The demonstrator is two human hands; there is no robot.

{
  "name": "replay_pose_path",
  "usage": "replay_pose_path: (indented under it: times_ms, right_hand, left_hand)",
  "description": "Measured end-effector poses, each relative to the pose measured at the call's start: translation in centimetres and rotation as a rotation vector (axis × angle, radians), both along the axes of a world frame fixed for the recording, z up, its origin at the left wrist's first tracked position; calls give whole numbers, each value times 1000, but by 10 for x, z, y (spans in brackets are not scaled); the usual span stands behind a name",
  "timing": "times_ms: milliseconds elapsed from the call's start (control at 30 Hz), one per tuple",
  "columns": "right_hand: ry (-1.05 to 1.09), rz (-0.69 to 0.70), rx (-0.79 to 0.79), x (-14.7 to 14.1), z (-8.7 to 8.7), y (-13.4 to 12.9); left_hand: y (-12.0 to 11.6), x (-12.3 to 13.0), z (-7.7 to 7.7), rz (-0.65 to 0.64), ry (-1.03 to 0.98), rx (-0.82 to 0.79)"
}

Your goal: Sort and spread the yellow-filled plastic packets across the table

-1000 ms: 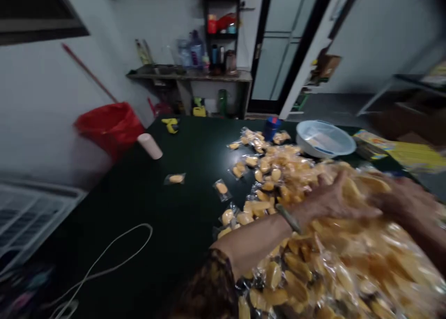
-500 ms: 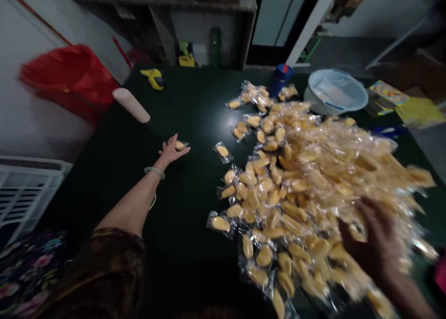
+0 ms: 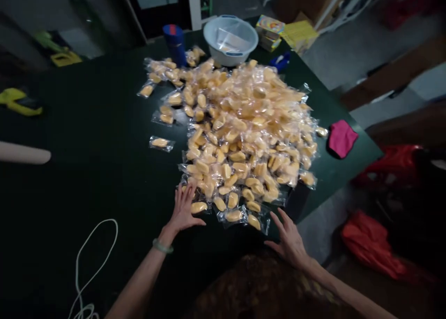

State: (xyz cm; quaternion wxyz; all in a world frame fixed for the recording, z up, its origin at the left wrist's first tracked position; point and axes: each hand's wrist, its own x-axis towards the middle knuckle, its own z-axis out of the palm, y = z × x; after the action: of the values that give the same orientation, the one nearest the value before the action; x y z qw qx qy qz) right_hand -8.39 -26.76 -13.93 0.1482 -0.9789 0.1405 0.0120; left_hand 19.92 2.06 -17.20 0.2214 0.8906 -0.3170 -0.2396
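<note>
A broad heap of small yellow, oblong pieces in clear plastic wrappers [image 3: 244,124] covers the middle of the dark green table [image 3: 104,170]. My left hand [image 3: 184,208], with a pale bangle on its wrist, lies at the heap's near left edge. Its fingers are spread and touch the outermost packets, gripping none that I can see. At the near right edge is my right hand [image 3: 290,239], fingers apart and holding nothing, just short of the packets. One wrapped piece [image 3: 160,143] lies by itself left of the heap.
Behind the heap stand a blue cylindrical container [image 3: 175,45] and a light blue basin [image 3: 230,40]. A pink cloth item [image 3: 342,139] lies at the right edge. To the left are a yellow-and-black tool [image 3: 19,100], a pale roll [image 3: 24,152] and a white cord [image 3: 95,268].
The view has swung right. My left hand has left a lone packet at the left for the heap's near edge. My right hand has come off the heap to its near side.
</note>
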Motion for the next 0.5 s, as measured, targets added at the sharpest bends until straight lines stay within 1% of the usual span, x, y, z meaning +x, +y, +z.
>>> replay_pose_path:
  times_ms: [33, 100, 167, 233, 267, 333, 400, 500]
  right_hand:
    - [6, -27, -13, -3, -11, 2]
    - [1, -90, -22, 2, -31, 5]
    - [-21, -152, -2, 17, -48, 7]
    - [-56, -192, 38, 37, -60, 6]
    - [-71, -206, 54, 47, -64, 4]
    - [-88, -228, 66, 66, -70, -2]
    - [-89, -247, 62, 85, -72, -16]
    - [-80, -250, 54, 116, -70, -49]
  left_hand:
    - [-7, -18, -3, -1, -13, 0]
    - [-28, -53, -10, 14, -42, 2]
    - [-56, -83, -17, 46, -75, 1]
    - [-87, -103, -25, 90, -112, -8]
    - [-103, -108, -28, 120, -131, -18]
    - [-134, -110, -32, 181, -163, -46]
    - [-163, -103, -34, 230, -183, -72]
    - [-202, -87, -33, 288, -200, -94]
